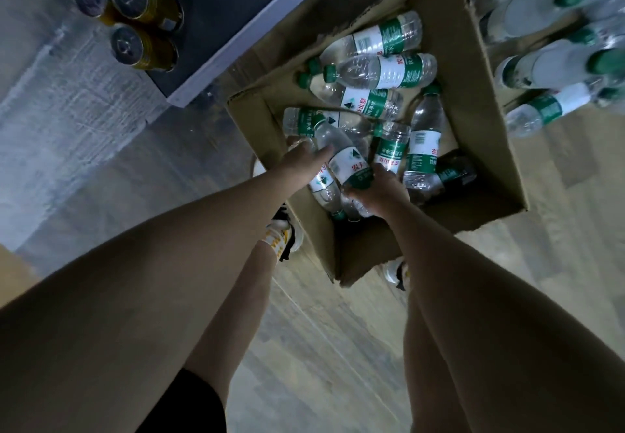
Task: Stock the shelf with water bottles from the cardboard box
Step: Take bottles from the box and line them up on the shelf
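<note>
Right, looking straight down from the head view, I start at the far left: gold-sided cans [135,16] stand on a dark shelf board [216,26] with a pale front edge, well apart from anything I'm working on.

Coming across, my left hand [302,158] is down inside the cardboard box [487,148], its fingers stretched forward over a water bottle [323,179] that lies low along the box's near-left wall. I see a finger pointing along its side, but whether the hand is truly wrapped round it I cannot tell; the palm hides the contact.

Just beside it, the bottle in play [341,155] lies tilted, green cap up and away from me, base towards me, so its long axis runs nearly in line with my forearms. My right hand [375,192] has that base end, fingers curled round the lower label and body. That's the nearer hand, and the grip is on the end closest to me, so I judge the lift comes back along that same axis, base first.

Further right, loose bottles [382,70] lie criss-crossed over the box floor, some touching the held one's neighbours.

Far right, beyond the box wall, upright stocked bottles [548,64] show their green caps; that, I take it, is where this one is headed.
</note>
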